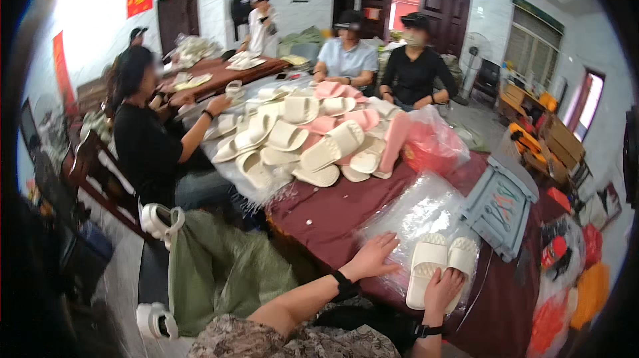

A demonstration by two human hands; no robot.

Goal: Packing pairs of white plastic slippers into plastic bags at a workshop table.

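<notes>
A pair of cream slippers lies side by side on clear plastic bags (399,215) at the near right of the table. My right hand (444,289) is closed on the right slipper (462,255), its fingers bent over the strap area. Next to it, the left slipper (426,268) lies sole down. My left hand (373,256) rests on the plastic bags with its fingers stretched out, holding nothing. Beyond my hands rises a large heap of cream slippers (299,110), with several pink slippers (363,118) among them.
A grey plastic stool (499,205) stands right of the bags. Beside the heap sits a pink-filled plastic bag (432,141). A green sack (223,265) hangs at the near left. Co-workers sit around the table; one person (156,125) at left reaches toward the heap.
</notes>
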